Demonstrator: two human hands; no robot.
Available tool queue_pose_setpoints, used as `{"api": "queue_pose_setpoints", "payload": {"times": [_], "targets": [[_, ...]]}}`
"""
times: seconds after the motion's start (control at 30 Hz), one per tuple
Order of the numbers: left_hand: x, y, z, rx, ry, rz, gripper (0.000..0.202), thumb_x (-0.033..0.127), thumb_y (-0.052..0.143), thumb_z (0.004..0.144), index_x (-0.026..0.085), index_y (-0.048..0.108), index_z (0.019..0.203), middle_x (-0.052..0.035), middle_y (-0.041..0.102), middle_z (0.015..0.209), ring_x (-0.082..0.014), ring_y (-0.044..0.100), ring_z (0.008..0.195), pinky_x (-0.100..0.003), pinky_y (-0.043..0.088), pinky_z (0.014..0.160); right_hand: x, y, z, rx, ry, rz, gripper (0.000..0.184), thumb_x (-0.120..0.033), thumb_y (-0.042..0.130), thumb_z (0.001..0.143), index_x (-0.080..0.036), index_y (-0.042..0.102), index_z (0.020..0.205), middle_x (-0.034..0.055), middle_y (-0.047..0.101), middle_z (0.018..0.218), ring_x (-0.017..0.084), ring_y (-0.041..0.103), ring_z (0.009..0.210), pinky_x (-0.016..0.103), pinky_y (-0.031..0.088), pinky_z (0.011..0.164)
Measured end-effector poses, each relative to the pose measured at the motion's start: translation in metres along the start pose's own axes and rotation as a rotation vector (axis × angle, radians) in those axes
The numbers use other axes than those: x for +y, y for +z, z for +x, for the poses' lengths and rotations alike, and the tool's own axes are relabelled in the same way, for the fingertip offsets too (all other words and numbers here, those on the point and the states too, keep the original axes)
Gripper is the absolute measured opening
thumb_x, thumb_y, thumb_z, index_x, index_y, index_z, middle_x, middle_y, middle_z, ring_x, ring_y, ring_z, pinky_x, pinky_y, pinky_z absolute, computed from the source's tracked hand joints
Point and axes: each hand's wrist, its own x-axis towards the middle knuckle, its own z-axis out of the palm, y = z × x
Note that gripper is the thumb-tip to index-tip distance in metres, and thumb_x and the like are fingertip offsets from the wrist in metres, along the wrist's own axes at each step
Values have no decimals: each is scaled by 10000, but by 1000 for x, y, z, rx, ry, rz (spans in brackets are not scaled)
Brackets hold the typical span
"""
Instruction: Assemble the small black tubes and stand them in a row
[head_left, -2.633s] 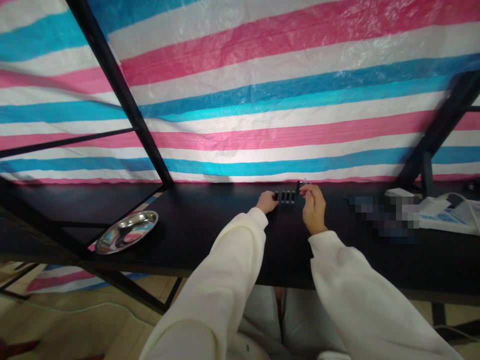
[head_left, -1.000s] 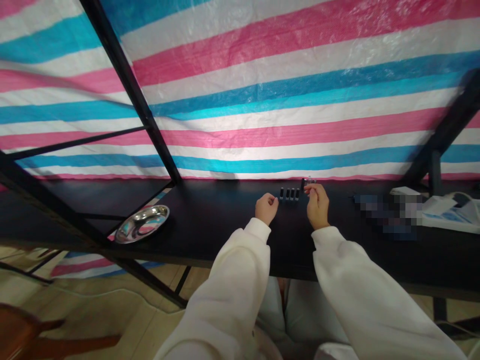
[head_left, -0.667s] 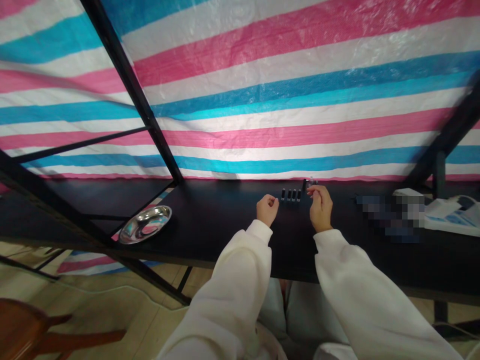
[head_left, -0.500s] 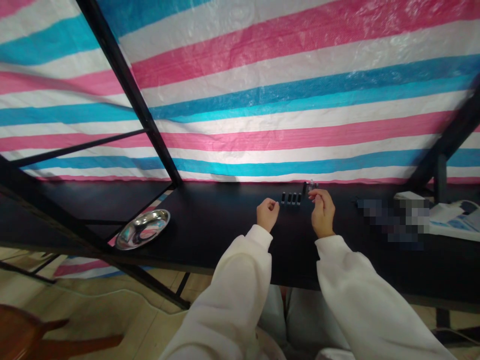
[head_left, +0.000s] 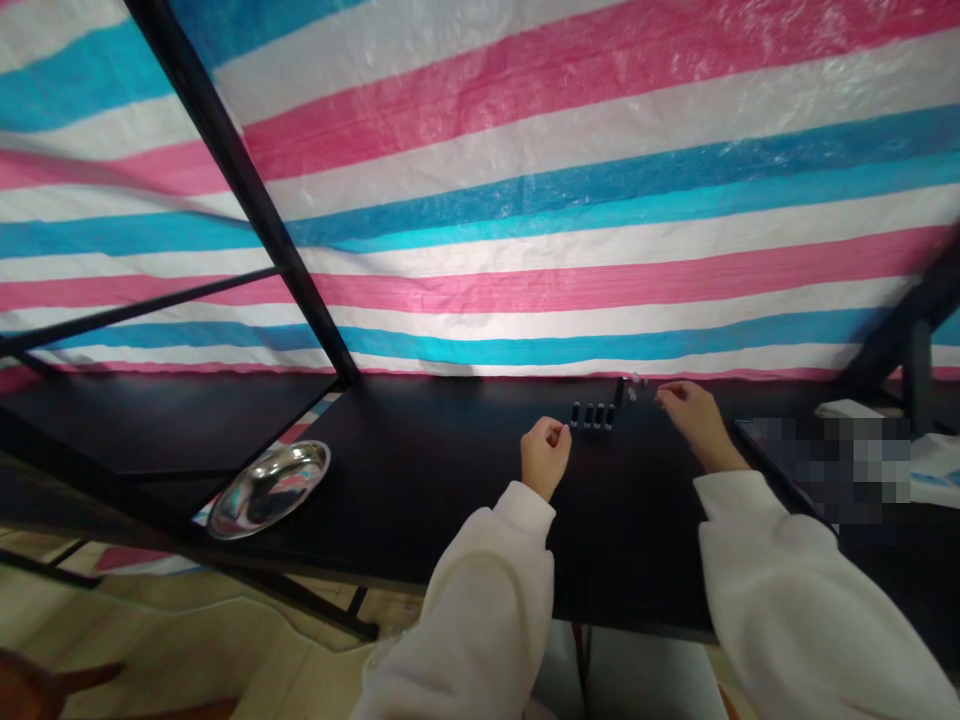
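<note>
A short row of small black cylinders (head_left: 592, 415) stands on the black table (head_left: 420, 470) near its back edge. Just right of the row stand a taller black piece (head_left: 619, 390) and some tiny clear bits (head_left: 634, 386). My left hand (head_left: 545, 455) is curled into a fist a little left of the row, not touching it, and nothing shows in it. My right hand (head_left: 690, 415) hovers to the right of the clear bits. Its fingers are loosely extended toward them, with nothing visible between them. Both arms wear white sleeves.
A shiny metal dish (head_left: 270, 487) lies at the table's left front corner. Black frame bars (head_left: 247, 200) slant up at left. A striped pink, blue and white tarp (head_left: 525, 200) hangs behind. Papers and a blurred patch (head_left: 840, 460) sit at right.
My right hand has drawn away to the right from the taller black piece and clear bits, which stay on the table. My left hand pulled back from the row into a fist.
</note>
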Motion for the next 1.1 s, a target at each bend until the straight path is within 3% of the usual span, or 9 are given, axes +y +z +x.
{"api": "queue_pose_setpoints", "payload": {"times": [0.13, 0.4, 0.87, 1.1], "targets": [[-3, 2, 0, -22, 0, -13, 161, 274, 499, 748, 153, 531, 646, 49, 447, 492, -67, 411, 461, -204, 327, 513, 18, 14, 23, -138, -7, -263, 226, -275, 587, 666, -121, 625, 828, 108, 665, 824, 211, 610, 780, 291, 441, 702], [-1, 2, -2, -65, -8, -5, 155, 259, 506, 743, 157, 523, 627, 48, 444, 498, -67, 406, 468, -204, 331, 515, 41, 42, 39, -231, -63, -293, 288, -362, 587, 706, -127, 629, 868, 113, 671, 850, 230, 625, 797, 302, 448, 704], [0, 1, -3, -104, -21, 0, 154, 253, 496, 747, 153, 524, 634, 41, 457, 513, -69, 416, 477, -205, 332, 515, 31, 46, 40, -227, -121, -416, 306, -399, 523, 756, -147, 627, 895, 114, 665, 852, 243, 619, 810, 297, 415, 651], [-1, 1, -3, -102, -20, 3, 149, 254, 502, 748, 156, 529, 639, 43, 458, 512, -70, 419, 478, -209, 340, 522, 28, 43, 43, -226, -116, -445, 256, -379, 493, 758, -160, 620, 793, 114, 661, 811, 244, 615, 762, 298, 398, 610]]}}
